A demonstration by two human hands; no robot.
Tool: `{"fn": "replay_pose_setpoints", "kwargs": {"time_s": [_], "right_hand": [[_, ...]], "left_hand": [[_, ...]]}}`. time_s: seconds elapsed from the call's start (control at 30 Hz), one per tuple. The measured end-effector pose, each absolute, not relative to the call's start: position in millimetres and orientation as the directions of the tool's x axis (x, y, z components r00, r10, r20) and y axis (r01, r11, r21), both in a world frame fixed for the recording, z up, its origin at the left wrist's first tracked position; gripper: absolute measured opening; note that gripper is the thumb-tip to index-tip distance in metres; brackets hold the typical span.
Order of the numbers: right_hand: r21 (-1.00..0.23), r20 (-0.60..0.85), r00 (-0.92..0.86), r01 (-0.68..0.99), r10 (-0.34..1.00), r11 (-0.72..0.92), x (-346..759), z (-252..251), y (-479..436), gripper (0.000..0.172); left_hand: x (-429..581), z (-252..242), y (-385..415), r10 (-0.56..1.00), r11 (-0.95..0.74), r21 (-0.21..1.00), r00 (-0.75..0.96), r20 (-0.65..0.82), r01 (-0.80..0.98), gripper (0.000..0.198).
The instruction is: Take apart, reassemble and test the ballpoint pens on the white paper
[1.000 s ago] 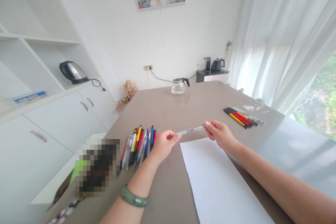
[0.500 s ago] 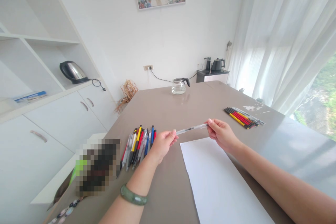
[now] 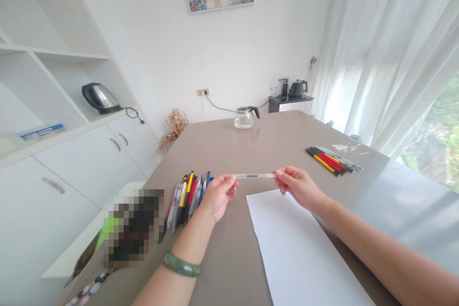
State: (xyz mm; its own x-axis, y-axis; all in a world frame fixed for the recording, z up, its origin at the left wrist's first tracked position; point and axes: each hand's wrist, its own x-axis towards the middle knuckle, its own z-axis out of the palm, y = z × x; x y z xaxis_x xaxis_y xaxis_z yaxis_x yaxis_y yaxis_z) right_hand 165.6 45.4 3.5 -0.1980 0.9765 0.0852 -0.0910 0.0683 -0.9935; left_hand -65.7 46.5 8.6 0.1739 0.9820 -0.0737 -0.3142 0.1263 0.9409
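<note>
Pen (image 3: 254,176), clear-barrelled and slim, lies level between two hands, apparently in the air just past the far edge of the sheet of paper (image 3: 297,248); how high it hangs cannot be told. The left hand (image 3: 219,195) pinches one end and the right hand (image 3: 296,184) the other, thumb against fingers, so the hands are apart but joined by the barrel.

Only the ends are gripped, and the plastic looks smooth. If one pinch slackened or the two pulled unevenly, I judge the pen could slip, swing down and roll off across the table (image 3: 233,150). Any cap or loose part at an end might come away under a pull.

Left of the paper, the left hand is close to a jumbled pile of pens (image 3: 187,190); lowering that wrist, with its green bangle (image 3: 181,264), could scatter them. Right of the paper and beyond it, a neater row of pens (image 3: 329,160) could be knocked askew by a wide sweep of the right hand. Well beyond the paper, the glass pot (image 3: 244,119) seems at little risk.
</note>
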Motion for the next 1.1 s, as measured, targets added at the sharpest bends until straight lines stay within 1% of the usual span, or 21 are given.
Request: {"fn": "replay_pose_setpoints", "kwargs": {"time_s": [0.13,0.27,0.33,0.6,0.77,0.9,1.0,1.1], "right_hand": [[-0.997,0.074,-0.253,-0.022,0.965,0.071,165,6,43,0.025],[-0.993,0.044,-0.296,0.091,0.954,0.074,164,10,39,0.026],[-0.99,0.031,-0.32,0.121,0.947,0.074,163,12,37,0.027],[-0.994,0.02,-0.419,0.088,0.908,0.063,157,18,29,0.03],[-0.998,0.047,-0.327,0.032,0.944,0.06,157,17,31,0.025],[-0.999,0.032,-0.295,0.007,0.955,0.036,159,17,32,0.025],[-0.999,-0.018,-0.364,0.042,0.931,-0.003,158,18,31,0.027],[-0.994,-0.1,-0.478,0.076,0.873,-0.072,156,22,28,0.029]], "left_hand": [[-66,9,46,0.98,0.156,0.909,0.172,-0.095,-0.387,0.02],[-64,9,46,0.977,0.186,0.889,0.175,-0.122,-0.418,0.021],[-63,9,46,0.974,0.204,0.881,0.18,-0.138,-0.426,0.022],[-58,5,48,0.952,0.305,0.847,0.165,-0.258,-0.435,0.024],[-61,-2,52,0.943,0.33,0.841,0.107,-0.315,-0.428,0.027],[-63,-5,54,0.947,0.313,0.854,0.069,-0.314,-0.415,0.03],[-62,-2,51,0.955,0.294,0.868,0.083,-0.285,-0.401,0.029],[-60,3,47,0.962,0.274,0.88,0.113,-0.249,-0.389,0.028]]}}
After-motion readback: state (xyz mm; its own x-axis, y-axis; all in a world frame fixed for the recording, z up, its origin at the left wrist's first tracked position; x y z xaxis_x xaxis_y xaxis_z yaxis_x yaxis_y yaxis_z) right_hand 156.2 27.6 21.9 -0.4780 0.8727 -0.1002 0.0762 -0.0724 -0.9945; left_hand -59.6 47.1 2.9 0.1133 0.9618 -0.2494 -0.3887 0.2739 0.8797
